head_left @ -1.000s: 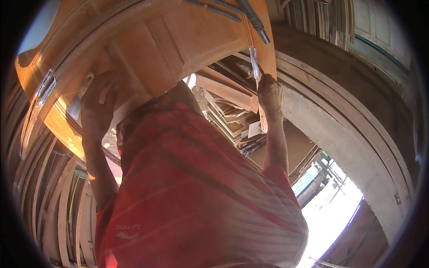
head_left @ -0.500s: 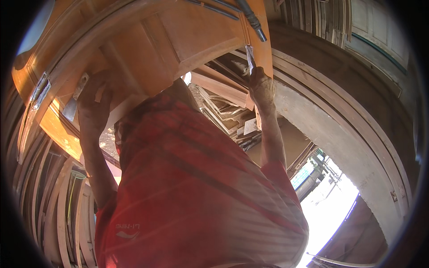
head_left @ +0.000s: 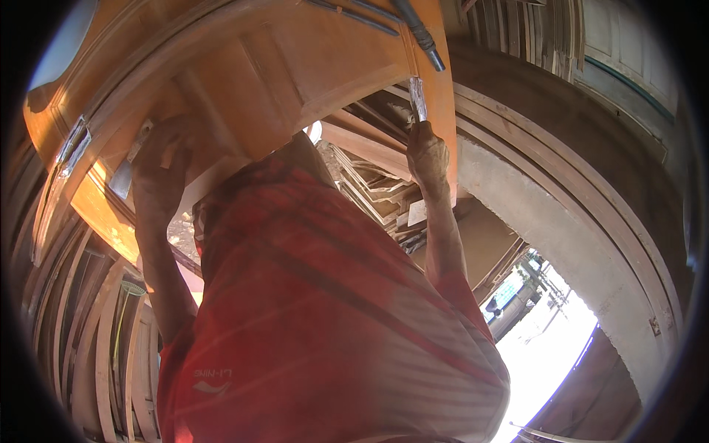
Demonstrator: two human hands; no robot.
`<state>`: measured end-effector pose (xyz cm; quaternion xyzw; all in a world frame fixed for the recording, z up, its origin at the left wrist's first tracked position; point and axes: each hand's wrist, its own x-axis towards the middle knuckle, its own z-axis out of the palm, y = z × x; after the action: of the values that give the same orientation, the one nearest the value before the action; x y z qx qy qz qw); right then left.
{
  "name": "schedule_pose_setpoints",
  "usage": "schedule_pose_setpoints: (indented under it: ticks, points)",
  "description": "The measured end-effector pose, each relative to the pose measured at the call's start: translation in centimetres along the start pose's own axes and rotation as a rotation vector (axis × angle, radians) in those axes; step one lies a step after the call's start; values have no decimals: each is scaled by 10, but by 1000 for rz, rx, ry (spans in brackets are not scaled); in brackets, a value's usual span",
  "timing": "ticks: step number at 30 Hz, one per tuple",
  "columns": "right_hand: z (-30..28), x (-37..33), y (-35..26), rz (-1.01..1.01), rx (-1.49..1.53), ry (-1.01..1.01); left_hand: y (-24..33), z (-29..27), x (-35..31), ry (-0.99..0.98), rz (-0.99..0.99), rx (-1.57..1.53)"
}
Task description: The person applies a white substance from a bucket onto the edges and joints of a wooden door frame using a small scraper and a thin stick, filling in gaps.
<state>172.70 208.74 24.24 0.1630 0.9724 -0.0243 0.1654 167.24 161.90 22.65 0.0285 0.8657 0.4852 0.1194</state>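
An orange-brown panelled wooden door (head_left: 251, 66) lies across the upper part of the view. My left hand (head_left: 164, 151) is closed at its near left part, around what looks like a putty knife (head_left: 120, 181) with a flat grey blade; its grip is mostly covered by my fingers. At the door's right edge, my right hand (head_left: 428, 156) is closed just below a pale, whitish strip (head_left: 419, 100) in the wood. Whatever its fingers hold is hidden. Another whitish-grey patch (head_left: 72, 148) marks the door's left edge.
A dark rod with a wrapped grip (head_left: 419, 33) and a thin dark bar (head_left: 358, 16) rest on the door. Wooden strips (head_left: 111, 340) stand at the left, and offcuts (head_left: 369, 184) lie beneath the door. A grey concrete ledge (head_left: 546, 214) curves along the right.
My right hand has drawn slightly down along the door's edge, away from the whitish strip. My left hand keeps its place on the door, with the putty knife still in it.
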Motion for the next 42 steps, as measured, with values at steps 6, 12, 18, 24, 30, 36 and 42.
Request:
schedule_pose_setpoints:
  ticks: [6,12,18,24,30,36,42]
  points:
    - [-4,-7,28,66,-125,-2,6,-1,-2,21,-122,-17]
    - [-25,-14,28,-31,-32,15,-9,1,-3,-32,-64,-24]
    - [-50,-19,38,30,-261,-117,-8,0,1,4,64,39]
    - [-57,-10,50,-35,-417,-213,-13,0,-3,28,-3,-70]
    - [-54,6,31,-165,-322,-104,-22,-3,-10,30,25,-16]
    - [-60,4,31,-145,-459,-239,-18,-10,-7,62,158,150]
    - [-48,-2,48,-156,-537,-194,-26,-10,-13,57,34,-36]
